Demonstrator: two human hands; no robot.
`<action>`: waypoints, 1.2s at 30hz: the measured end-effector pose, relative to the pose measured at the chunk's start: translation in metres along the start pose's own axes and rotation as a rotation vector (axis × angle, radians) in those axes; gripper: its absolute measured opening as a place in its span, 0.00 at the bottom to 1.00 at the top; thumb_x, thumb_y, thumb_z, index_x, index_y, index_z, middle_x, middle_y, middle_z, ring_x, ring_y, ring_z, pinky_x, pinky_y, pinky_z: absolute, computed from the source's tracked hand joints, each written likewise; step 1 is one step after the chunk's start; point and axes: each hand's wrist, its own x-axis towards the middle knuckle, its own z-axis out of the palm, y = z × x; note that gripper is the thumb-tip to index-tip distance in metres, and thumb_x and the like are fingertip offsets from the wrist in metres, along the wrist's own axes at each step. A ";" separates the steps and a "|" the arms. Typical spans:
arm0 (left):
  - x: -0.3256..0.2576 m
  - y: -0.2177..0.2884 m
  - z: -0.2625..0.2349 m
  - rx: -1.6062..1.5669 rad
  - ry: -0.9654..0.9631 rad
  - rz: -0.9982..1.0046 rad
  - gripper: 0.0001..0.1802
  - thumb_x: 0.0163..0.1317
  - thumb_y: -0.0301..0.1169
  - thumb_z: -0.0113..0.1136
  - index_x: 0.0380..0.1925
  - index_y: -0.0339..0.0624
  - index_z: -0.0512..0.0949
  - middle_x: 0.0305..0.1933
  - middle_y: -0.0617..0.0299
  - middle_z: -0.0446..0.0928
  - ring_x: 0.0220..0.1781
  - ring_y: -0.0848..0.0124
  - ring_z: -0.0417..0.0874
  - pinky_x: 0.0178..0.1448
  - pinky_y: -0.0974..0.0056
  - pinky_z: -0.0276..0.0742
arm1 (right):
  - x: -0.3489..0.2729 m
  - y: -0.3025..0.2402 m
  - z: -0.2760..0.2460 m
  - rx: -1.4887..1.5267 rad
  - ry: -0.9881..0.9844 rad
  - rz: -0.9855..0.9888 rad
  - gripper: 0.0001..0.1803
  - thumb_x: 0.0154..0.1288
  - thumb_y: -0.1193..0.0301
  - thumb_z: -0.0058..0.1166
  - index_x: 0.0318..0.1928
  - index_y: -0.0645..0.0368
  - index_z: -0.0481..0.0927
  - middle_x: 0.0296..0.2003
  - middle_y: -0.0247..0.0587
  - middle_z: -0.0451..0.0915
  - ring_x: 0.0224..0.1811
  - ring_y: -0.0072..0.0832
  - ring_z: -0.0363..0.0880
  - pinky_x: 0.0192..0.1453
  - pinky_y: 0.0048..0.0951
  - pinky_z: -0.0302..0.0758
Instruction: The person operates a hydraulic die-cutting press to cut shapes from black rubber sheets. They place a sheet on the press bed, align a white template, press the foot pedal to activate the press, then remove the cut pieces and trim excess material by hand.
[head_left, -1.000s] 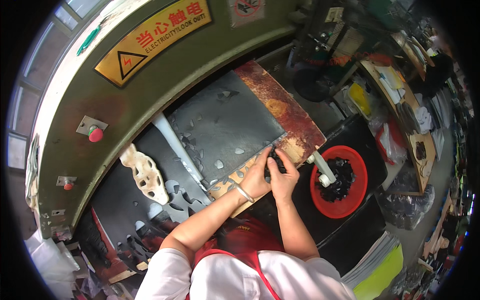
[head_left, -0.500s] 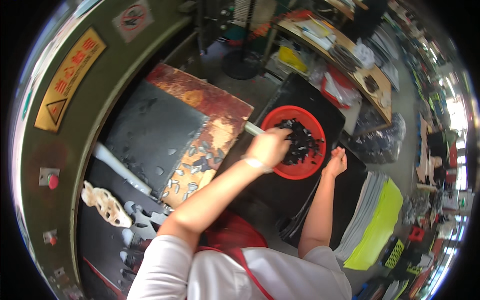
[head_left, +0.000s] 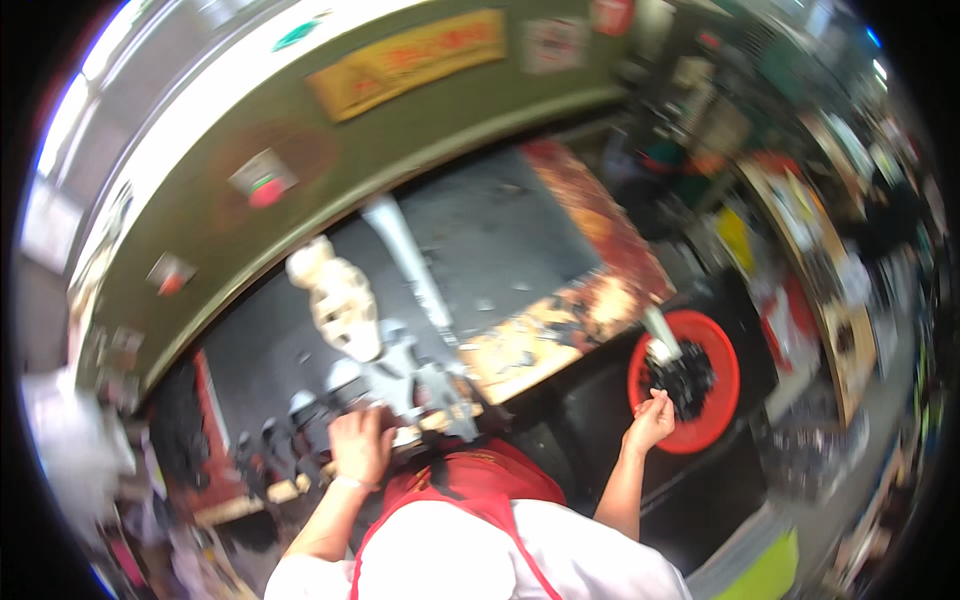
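My left hand reaches over the front edge of the worktable, its fingers stretched out beside dark flat cut-out pieces. Grey branching cut-outs lie just to its right. At the left rim of a red basin, my right hand is closed in a pinch; what it holds, if anything, is too small to make out. Small black scraps fill part of the basin. A pale handle-like object leans over the basin's far left rim.
Behind the table runs a green machine beam with red buttons and a yellow sign. A cream perforated form and a pale bar lie on the table beside a dark slab. Shelving stands right.
My left hand has left the basin and moved left to the table's front edge. The view has swung left. My right hand stays close to the basin, now at its left rim.
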 end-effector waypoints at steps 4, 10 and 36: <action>-0.018 -0.003 0.018 -0.016 0.192 0.023 0.12 0.54 0.39 0.63 0.35 0.45 0.83 0.25 0.63 0.77 0.30 0.66 0.78 0.48 0.58 0.66 | -0.057 -0.034 0.090 -0.013 -0.511 -0.198 0.10 0.71 0.72 0.48 0.34 0.64 0.79 0.18 0.28 0.71 0.18 0.13 0.66 0.22 0.17 0.62; -0.025 -0.012 0.021 -0.146 0.239 0.035 0.08 0.52 0.38 0.64 0.23 0.46 0.82 0.24 0.62 0.77 0.29 0.66 0.78 0.47 0.58 0.66 | -0.161 -0.084 0.217 -0.261 -1.081 -0.802 0.16 0.53 0.76 0.63 0.43 0.65 0.79 0.35 0.45 0.79 0.40 0.38 0.77 0.48 0.36 0.74; -0.018 -0.229 -0.035 -0.761 0.131 0.106 0.16 0.56 0.35 0.60 0.43 0.38 0.78 0.48 0.52 0.77 0.50 0.54 0.77 0.56 0.55 0.74 | -0.333 -0.133 0.332 -0.101 -1.642 -0.148 0.59 0.40 0.58 0.75 0.69 0.66 0.52 0.59 0.52 0.69 0.59 0.37 0.72 0.64 0.34 0.67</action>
